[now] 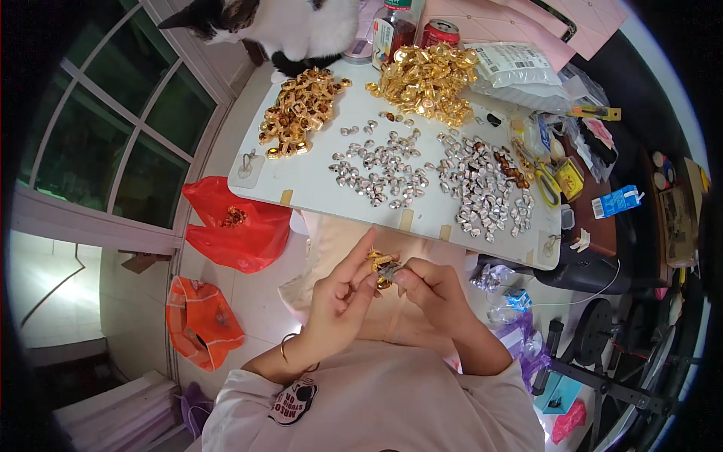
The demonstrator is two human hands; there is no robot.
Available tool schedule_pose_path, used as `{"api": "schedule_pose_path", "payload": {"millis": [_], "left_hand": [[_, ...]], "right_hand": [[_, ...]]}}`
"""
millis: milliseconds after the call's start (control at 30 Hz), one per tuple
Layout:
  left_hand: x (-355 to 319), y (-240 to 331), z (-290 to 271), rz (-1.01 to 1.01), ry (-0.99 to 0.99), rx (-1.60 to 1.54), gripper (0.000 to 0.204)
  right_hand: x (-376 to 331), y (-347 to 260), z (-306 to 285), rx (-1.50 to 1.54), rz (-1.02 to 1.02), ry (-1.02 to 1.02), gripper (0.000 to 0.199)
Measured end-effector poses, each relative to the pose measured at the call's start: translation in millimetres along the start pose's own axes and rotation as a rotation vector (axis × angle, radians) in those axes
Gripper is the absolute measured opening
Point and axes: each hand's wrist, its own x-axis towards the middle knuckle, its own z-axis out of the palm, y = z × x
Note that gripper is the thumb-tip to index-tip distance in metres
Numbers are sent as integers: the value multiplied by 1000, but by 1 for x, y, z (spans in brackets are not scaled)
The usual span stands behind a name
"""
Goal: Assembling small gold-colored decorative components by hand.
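Note:
Over my lap, just off the table's near edge, my left hand (335, 297) is closed around several small gold-coloured metal settings (382, 260), its index finger stretched out. My right hand (433, 290) meets it there, thumb and fingers pinched at the settings; what exactly they pinch is too small to tell. On the white table (316, 177) ahead lie loose silver-backed stones (380, 169), with a denser spread of the stones (478, 184) to the right. A heap of plain gold settings (425, 83) stands behind them. Gold pieces with brown stones (301, 109) are piled at the left.
A black-and-white cat (301, 30) sits at the table's far left. A bottle (393, 38), a red can (440, 32) and a plastic parcel (516, 68) stand behind. Yellow-handled scissors (547, 184) lie right. Red (241, 233) and orange bags (199, 324) are on the left floor.

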Motion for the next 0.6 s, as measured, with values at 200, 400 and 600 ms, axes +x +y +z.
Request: {"api": "schedule_pose_path", "payload": {"millis": [200, 400, 600], "left_hand": [[7, -7, -11, -24, -74, -247, 50], [9, -7, -10, -126, 0, -380, 38], [8, -13, -10, -195, 69, -357, 38]], "right_hand": [[-2, -3, 13, 549, 48, 139, 14], [-11, 8, 18, 142, -58, -107, 27], [-17, 9, 13, 39, -27, -133, 27]]}}
